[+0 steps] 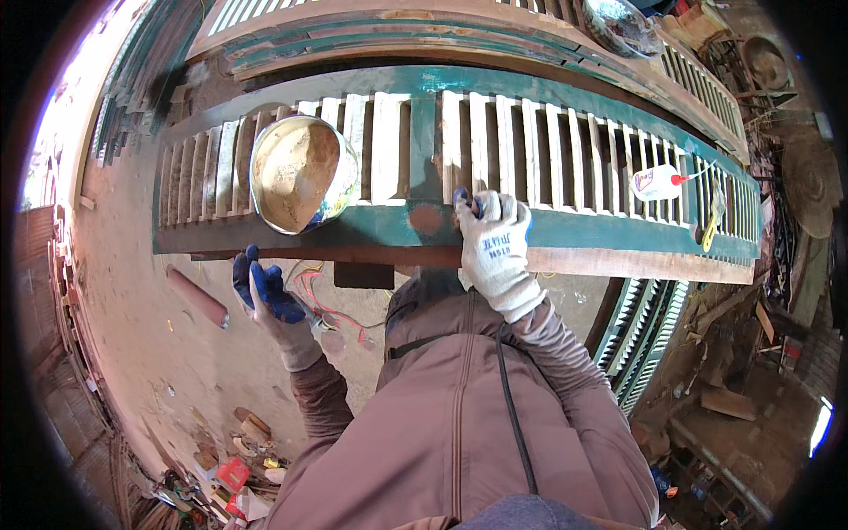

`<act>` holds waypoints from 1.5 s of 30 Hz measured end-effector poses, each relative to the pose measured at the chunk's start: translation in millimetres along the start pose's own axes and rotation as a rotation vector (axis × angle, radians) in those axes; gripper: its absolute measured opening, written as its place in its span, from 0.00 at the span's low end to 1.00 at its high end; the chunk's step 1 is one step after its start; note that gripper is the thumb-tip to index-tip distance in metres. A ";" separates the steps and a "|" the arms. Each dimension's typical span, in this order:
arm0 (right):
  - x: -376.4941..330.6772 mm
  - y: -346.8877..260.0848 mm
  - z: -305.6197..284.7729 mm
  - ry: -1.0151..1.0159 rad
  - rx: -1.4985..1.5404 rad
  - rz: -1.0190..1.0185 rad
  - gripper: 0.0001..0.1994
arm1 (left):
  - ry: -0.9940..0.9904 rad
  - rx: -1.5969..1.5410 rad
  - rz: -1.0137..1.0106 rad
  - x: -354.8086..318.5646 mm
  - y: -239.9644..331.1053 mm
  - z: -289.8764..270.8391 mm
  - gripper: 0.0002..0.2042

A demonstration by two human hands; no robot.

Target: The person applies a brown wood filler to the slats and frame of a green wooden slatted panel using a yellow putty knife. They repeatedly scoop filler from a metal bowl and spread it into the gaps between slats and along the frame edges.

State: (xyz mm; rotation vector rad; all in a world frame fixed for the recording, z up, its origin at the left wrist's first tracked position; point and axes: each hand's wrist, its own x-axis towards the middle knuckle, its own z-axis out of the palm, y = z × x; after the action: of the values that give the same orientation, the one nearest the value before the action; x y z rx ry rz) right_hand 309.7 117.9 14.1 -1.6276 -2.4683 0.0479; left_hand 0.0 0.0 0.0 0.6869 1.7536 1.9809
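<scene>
A long green louvred shutter (424, 150) with pale bare slats lies flat in front of me. My right hand (497, 247), in a white glove with blue fingertips, rests at the shutter's near rail with its fingers bent together; whatever they may hold is hidden. Just off the near edge on the left hovers my left hand (269, 296), gloved alike, its fingers loosely bent and apart with nothing in them. An open tin can (340, 208) stands on the slats above it, tan powder or paste coating its inside. Toward the right end lies a white glue bottle (652, 183) with a red cap.
A yellow-handled tool (710, 231) lies right of the bottle. Behind are stacked shutters (424, 40) and a metal bowl (621, 26). On the floor to the left are a reddish-brown cylinder (196, 298), red cords (322, 305) and scattered scraps (234, 474). More louvred panels (649, 340) stand at right.
</scene>
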 end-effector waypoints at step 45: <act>74.7 62.4 -11.6 0.003 -0.081 -0.250 0.23 | -0.723 1.292 0.888 -2.9 24.6 249.0 0.24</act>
State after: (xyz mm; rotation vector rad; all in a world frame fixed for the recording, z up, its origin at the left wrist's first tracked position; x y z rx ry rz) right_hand 339.7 210.2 27.6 -1.3322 -2.6829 -0.0900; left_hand 153.2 192.3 46.4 2.4828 2.1661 0.3490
